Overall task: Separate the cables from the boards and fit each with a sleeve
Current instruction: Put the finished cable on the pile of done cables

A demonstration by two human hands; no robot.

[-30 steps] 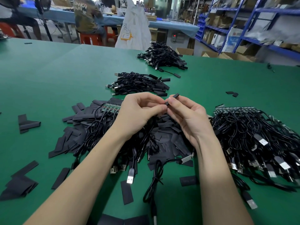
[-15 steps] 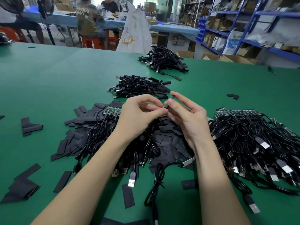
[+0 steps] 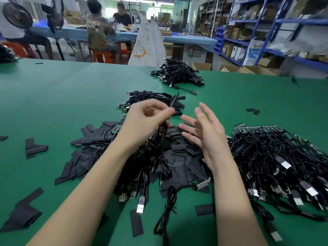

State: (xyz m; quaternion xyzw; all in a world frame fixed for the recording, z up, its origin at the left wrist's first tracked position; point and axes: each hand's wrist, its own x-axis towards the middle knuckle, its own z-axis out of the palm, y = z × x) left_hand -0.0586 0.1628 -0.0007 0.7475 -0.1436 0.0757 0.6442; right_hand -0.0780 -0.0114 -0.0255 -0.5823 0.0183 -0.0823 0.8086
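Note:
My left hand (image 3: 147,119) pinches a black cable whose sleeved end (image 3: 173,102) sticks up and away from the fingers; the cable (image 3: 162,139) hangs down from the hand to the table. Beside it my right hand (image 3: 204,132) is spread open and holds nothing. Under both hands lies a pile of flat black sleeves (image 3: 179,157) mixed with cables, with a green board (image 3: 116,129) at its left. A large heap of cables on boards (image 3: 276,157) lies at the right.
Two piles of sleeved cables lie further back, one near (image 3: 150,102) and one far (image 3: 177,72). Loose sleeves (image 3: 33,148) are scattered on the green table (image 3: 62,96) at the left. People sit at a blue table beyond; blue shelving stands at the right.
My right hand has let go of the sleeved cable end and opened, moving right. My left hand now holds the cable alone, raised slightly toward the near pile.

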